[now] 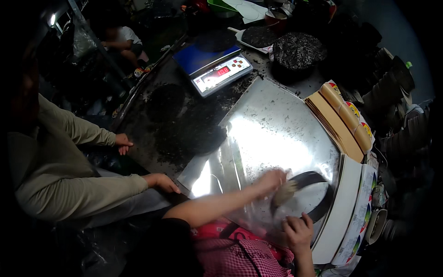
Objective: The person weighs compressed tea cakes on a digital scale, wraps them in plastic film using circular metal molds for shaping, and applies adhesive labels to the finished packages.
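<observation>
My left hand point(271, 181), blurred by motion, is closed on a brush point(284, 193) with pale bristles. The bristles reach inside a wide dark ring point(326, 203) on the shiny metal sheet point(277, 111). At the ring's near side, my right hand point(299, 231) has its fingers bent over the rim. Dark flakes are scattered across the sheet. A clear plastic film point(230, 171) seems to lie over its left part.
A digital scale point(221, 74) with a blue platform stands beyond, near heaps of dark shredded material point(189, 134). Stacked cardboard point(339, 120) and white sheets point(334, 203) line the right. A co-worker's hands point(164, 182) hover at the left edge; another person point(124, 41) sits behind.
</observation>
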A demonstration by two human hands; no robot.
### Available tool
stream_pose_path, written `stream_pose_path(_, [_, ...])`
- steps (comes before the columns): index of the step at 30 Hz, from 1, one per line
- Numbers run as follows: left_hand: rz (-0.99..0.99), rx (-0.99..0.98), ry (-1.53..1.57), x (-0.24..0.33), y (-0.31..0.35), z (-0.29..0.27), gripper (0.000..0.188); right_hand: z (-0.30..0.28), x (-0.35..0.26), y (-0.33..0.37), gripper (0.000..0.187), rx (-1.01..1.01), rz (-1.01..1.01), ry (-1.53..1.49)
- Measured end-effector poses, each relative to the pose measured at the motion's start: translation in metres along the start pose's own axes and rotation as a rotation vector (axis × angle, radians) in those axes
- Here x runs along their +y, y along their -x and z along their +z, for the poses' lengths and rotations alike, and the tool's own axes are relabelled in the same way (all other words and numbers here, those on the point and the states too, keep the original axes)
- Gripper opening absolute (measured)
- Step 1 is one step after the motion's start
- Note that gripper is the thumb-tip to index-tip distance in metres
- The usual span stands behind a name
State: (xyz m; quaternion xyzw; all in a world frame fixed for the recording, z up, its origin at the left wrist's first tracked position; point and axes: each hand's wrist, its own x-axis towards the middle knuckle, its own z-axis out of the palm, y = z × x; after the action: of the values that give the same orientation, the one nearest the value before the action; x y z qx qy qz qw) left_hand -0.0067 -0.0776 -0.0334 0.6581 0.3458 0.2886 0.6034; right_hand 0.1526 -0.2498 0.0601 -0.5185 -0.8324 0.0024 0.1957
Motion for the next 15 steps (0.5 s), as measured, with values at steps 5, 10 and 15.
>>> stream_pose_path(5, [-0.223, -0.460, 0.225, 0.118, -0.006, -0.024, 0.030, 0.017, 0.013, -0.019, 0.016, -0.122, -0.007, 0.103])
stream_pose_path(10, [0.420, -0.329, -0.411, 0.059, 0.046, 0.017, 0.027, 0.016, -0.015, -0.015, 0.015, 0.281, -0.291, 0.090])
stream_pose_path(15, [0.315, -0.546, -0.664, 0.066, 0.066, 0.009, 0.035, -0.001, -0.018, -0.021, 0.044, 0.027, 0.063, 0.025])
